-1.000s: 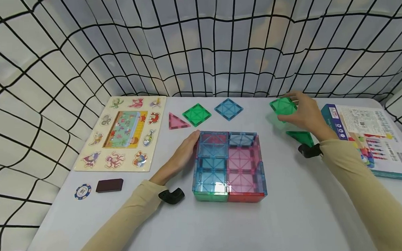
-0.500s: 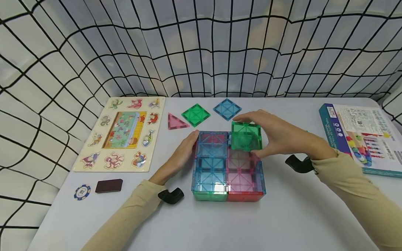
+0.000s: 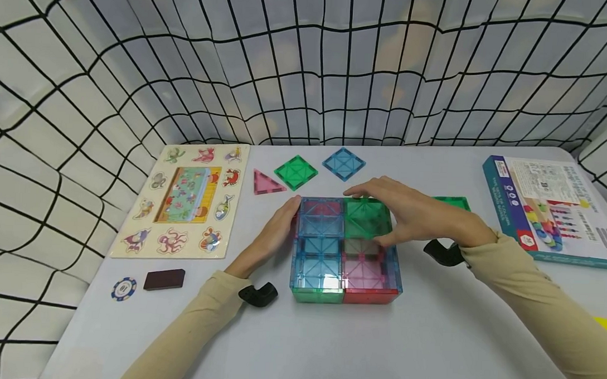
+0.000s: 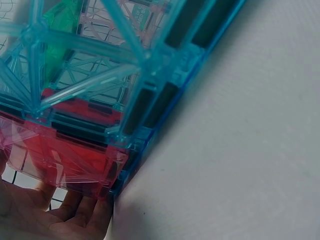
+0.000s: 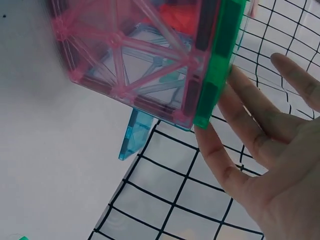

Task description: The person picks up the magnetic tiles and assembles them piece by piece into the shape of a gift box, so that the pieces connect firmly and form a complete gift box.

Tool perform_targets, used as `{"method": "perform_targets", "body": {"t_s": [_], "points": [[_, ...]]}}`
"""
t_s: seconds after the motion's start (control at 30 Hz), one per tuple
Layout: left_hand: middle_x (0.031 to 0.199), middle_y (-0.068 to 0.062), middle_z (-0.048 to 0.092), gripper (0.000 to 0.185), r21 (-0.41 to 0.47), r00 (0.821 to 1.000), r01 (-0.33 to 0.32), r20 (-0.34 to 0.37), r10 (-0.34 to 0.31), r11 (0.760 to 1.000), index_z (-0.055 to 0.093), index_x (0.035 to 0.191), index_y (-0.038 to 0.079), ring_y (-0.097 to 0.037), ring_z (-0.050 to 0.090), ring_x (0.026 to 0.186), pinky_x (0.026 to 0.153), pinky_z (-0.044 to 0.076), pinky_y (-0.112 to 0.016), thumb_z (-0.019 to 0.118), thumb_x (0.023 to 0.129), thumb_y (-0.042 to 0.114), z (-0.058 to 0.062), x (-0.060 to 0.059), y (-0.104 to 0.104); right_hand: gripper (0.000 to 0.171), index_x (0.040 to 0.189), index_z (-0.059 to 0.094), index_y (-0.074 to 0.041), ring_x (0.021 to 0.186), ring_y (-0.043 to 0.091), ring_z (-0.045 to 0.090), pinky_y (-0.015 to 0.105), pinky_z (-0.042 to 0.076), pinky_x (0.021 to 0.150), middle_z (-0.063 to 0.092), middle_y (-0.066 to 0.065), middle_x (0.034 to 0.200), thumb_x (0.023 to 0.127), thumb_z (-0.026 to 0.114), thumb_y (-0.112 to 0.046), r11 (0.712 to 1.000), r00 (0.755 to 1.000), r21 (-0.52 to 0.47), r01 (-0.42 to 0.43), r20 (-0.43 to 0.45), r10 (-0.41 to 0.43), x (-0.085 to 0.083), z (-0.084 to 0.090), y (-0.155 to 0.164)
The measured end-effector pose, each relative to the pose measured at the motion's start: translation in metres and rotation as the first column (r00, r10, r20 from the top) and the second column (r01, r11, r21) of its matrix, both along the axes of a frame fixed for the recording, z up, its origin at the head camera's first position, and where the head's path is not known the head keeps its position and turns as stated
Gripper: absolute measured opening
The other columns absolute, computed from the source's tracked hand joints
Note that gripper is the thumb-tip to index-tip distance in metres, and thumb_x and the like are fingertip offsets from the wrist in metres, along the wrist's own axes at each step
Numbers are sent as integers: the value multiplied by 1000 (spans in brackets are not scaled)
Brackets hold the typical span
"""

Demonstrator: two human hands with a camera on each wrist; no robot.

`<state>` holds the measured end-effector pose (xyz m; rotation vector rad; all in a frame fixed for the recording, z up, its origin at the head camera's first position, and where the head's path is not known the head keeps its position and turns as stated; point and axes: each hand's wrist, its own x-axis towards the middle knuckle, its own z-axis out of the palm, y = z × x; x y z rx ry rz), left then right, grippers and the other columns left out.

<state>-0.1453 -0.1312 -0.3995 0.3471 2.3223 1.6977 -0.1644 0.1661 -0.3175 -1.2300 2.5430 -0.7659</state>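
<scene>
A low box of see-through magnetic tiles [image 3: 346,269], blue on the left and pink on the right, stands mid-table. A green square tile [image 3: 365,217] lies flat over its far right cell. My right hand [image 3: 408,215] rests on that tile with straight fingers; in the right wrist view the green tile's edge [image 5: 220,60] touches those fingers [image 5: 250,135] above a pink wall [image 5: 130,65]. My left hand [image 3: 277,233] lies flat against the box's left wall. The left wrist view shows the blue and red tiles [image 4: 100,75] close up, with the left fingers [image 4: 45,220] below them.
Behind the box lie a pink triangle [image 3: 264,183], a green square [image 3: 296,172] and a blue square [image 3: 343,163]. Another green tile [image 3: 451,202] lies at the right, a printed box [image 3: 549,209] beyond it. At the left are an animal puzzle board [image 3: 182,199], a poker chip [image 3: 124,288] and a dark block [image 3: 165,280].
My right hand carried the green square from the far right of the table to the box and lowered it flat onto the far right cell. The left hand stayed put.
</scene>
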Motion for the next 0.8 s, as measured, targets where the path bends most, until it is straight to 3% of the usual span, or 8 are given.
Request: {"method": "perform_targets", "body": {"t_s": [0.17,0.37,0.67,0.8], "points": [[149,-26,44,58,11,1000,4,-8,-4,1000,38,151,-9,-35,37,147,126,26,-51,18,116,33,0,0,0,90,152,50,-6,137,31,50,56,46,112,55,10,149,76,97,-22,1000,1000,10,15,-16,-15,0,-2,-1],[157,-24,38,60,2,1000,10,-2,-10,1000,32,156,-7,-33,31,152,127,23,-50,17,116,35,-2,0,0,83,148,54,-6,132,29,54,53,50,108,59,9,146,77,95,-23,999,999,-21,26,-36,-26,0,-7,0],[156,-23,40,60,-2,1000,14,10,-14,1000,34,156,-5,-32,33,151,127,22,-50,18,116,37,2,0,-1,80,147,55,-7,132,29,53,54,51,107,58,9,146,79,94,-22,997,999,-64,40,-34,-42,2,-13,1],[151,-23,48,60,-40,1000,7,4,-7,999,43,151,-5,-36,44,143,122,32,-53,19,116,38,8,-6,-3,79,149,53,-8,136,30,50,55,48,110,56,9,148,82,92,-25,995,999,-82,51,6,-51,3,-17,3]]}}
